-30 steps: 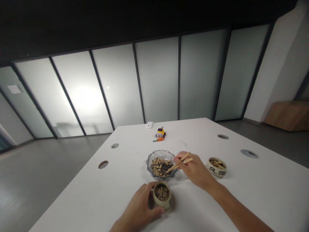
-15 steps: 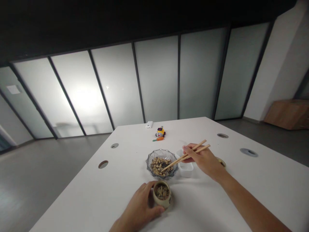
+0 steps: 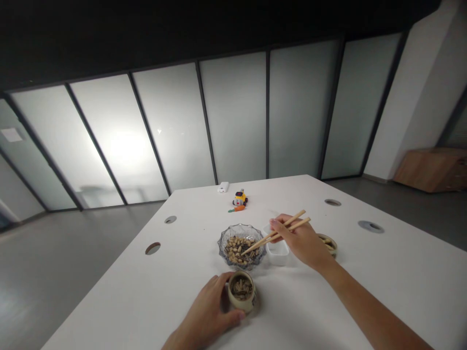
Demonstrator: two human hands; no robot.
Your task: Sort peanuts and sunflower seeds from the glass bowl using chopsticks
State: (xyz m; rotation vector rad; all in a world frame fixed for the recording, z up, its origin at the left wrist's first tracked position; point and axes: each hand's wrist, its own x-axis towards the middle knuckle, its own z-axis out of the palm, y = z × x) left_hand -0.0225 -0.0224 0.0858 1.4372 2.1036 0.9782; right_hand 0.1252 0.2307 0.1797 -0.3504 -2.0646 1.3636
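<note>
My right hand (image 3: 301, 240) grips a pair of wooden chopsticks (image 3: 272, 235), whose tips dip into a glass bowl (image 3: 240, 246) of mixed pale nuts and dark seeds. My left hand (image 3: 207, 316) is wrapped around a small beige cup (image 3: 241, 292) filled with striped seeds, just in front of the glass bowl. A small white square dish (image 3: 277, 251) sits right of the glass bowl, under my right hand. Behind my right hand a second beige cup (image 3: 328, 244) holds pale nuts and is partly hidden.
The white table (image 3: 365, 291) has several round cable holes (image 3: 152, 248). A small toy car (image 3: 240, 198), an orange piece (image 3: 237, 209) and a white box (image 3: 223, 187) lie near the far edge. Frosted glass panels stand behind; a wooden cabinet (image 3: 430, 169) is at right.
My right hand drew back to the right from over the glass bowl and raised the chopstick handles, uncovering the white dish. The left hand stayed on the cup.
</note>
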